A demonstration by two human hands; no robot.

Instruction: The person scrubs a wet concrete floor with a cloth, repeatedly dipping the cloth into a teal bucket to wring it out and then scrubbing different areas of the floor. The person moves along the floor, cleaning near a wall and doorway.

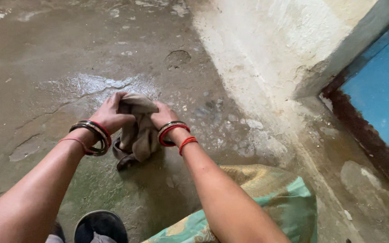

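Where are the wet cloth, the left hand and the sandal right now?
wet cloth (139,135): head view, on the hanging folds between the wrists.
left hand (109,114): head view, on the back of the hand gripping the cloth.
sandal (101,226): head view, on the dark toe end at the bottom edge.

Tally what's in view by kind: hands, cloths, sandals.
Hands: 2, the left hand and the right hand, both gripping the cloth
Cloths: 1, a wet brownish cloth
Sandals: 1, a dark sandal at the bottom edge
Total: 4
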